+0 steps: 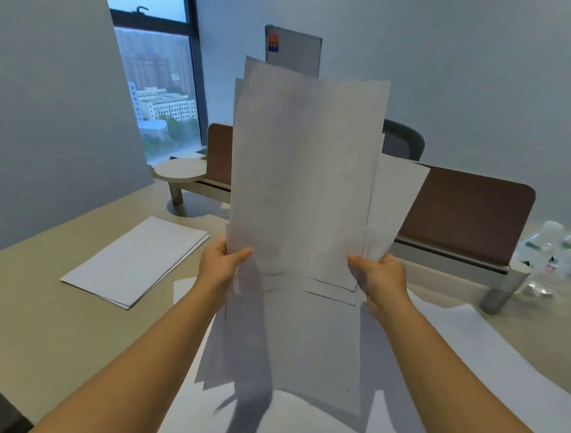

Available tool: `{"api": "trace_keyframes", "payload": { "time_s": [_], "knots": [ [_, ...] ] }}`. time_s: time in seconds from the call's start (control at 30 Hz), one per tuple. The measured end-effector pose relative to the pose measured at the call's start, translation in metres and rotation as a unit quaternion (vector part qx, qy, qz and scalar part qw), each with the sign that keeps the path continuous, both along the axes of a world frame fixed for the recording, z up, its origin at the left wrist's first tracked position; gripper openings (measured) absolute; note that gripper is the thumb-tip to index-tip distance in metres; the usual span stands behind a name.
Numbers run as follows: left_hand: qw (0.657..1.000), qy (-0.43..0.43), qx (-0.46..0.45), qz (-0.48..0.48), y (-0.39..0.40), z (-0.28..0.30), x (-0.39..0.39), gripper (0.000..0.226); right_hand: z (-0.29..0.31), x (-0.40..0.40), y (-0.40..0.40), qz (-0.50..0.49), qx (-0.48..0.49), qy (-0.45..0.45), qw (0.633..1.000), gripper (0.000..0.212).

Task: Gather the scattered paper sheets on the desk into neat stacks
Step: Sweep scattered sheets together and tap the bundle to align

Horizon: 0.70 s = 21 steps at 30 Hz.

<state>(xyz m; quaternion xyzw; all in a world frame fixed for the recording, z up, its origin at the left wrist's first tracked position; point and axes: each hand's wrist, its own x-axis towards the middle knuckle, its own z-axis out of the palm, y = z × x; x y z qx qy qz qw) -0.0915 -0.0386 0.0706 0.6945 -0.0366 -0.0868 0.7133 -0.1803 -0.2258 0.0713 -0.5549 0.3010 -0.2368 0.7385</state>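
Note:
I hold a loose bundle of white paper sheets (307, 171) upright above the desk, their edges uneven and fanned at the top and right. My left hand (221, 266) grips the bundle's lower left edge, thumb in front. My right hand (378, 274) grips its lower right edge the same way. A neat stack of sheets (135, 262) lies flat on the beige desk (44, 320) to the left. More loose sheets (468, 348) lie spread on the desk under my arms, partly hidden by the bundle.
A brown divider panel (467, 217) runs along the desk's far edge. Clear plastic water bottles (550, 257) stand at the far right. A small round shelf (180, 170) sits at the back left near the window. A dark chair back (403, 141) shows behind the divider.

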Motion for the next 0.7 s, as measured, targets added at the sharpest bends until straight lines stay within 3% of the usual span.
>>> {"api": "trace_keyframes", "payload": {
  "time_s": [0.27, 0.43, 0.53, 0.7],
  "knots": [
    [0.999, -0.015, -0.027, -0.033, 0.007, 0.031, 0.008, 0.041, 0.035, 0.005, 0.007, 0.013, -0.062, -0.001, 0.998, 0.037],
    [0.997, 0.009, -0.022, -0.070, 0.014, 0.009, 0.010, 0.054, 0.017, -0.004, 0.008, 0.050, -0.076, 0.046, 0.995, 0.036],
    [0.995, 0.037, -0.008, -0.089, 0.016, -0.008, 0.014, 0.055, 0.004, -0.008, 0.006, 0.065, -0.088, 0.084, 0.990, 0.046],
    [0.991, 0.085, 0.018, -0.101, 0.015, -0.033, 0.016, 0.056, -0.012, -0.011, 0.004, 0.088, -0.071, 0.111, 0.987, 0.043]
  ]
}}
